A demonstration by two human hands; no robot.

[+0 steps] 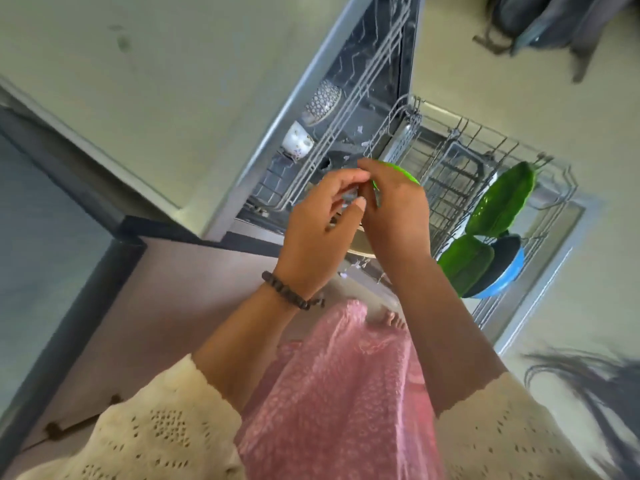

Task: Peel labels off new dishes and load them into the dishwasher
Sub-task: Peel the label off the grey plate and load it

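Observation:
My right hand grips a small green dish, of which only the rim shows above my knuckles. My left hand pinches at something small and pale between its fingertips against that dish; it may be a label, but blur hides it. Both hands hover over the open dishwasher. Its upper rack holds a patterned cup and a white cup. The pulled-out lower rack carries two green leaf-shaped dishes and a blue-rimmed dark bowl.
A grey counter runs along the left above the dishwasher, with a dark cabinet edge below it. Bags lie on the pale floor at top right. My pink skirt fills the bottom centre.

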